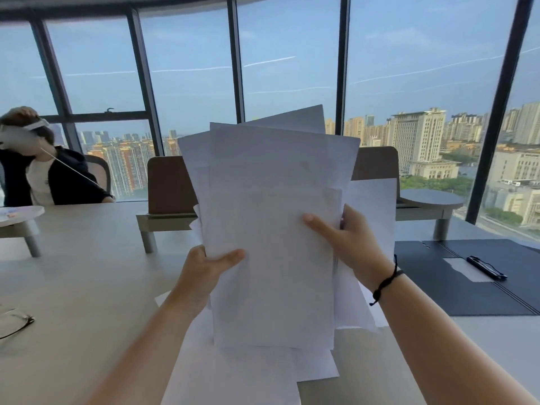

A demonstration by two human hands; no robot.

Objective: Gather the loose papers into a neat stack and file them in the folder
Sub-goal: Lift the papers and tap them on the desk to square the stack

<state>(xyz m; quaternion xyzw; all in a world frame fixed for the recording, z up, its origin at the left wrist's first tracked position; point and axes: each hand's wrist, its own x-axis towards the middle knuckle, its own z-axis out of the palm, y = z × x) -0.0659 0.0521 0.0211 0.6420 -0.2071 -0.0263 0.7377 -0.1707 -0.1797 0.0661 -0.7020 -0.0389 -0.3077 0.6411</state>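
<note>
I hold an uneven bundle of white papers point(271, 206) upright in front of me, above the table. Its sheets are fanned out, with corners sticking out at the top. My left hand point(204, 270) grips the bundle's lower left edge, thumb on the front. My right hand point(347, 241) grips the right edge, thumb across the front sheet; a black cord sits on that wrist. Several more loose sheets point(233, 372) lie flat on the table under the bundle. A dark folder point(455, 287) lies open on the table at the right, with a black clip point(485, 268) on its inside.
The long pale table point(87, 282) stretches left and forward. Eyeglasses point(14, 323) lie at its left edge. Brown chairs point(169, 185) stand across the table. Another person point(43, 176) sits at the far left. Large windows point(190, 68) fill the back.
</note>
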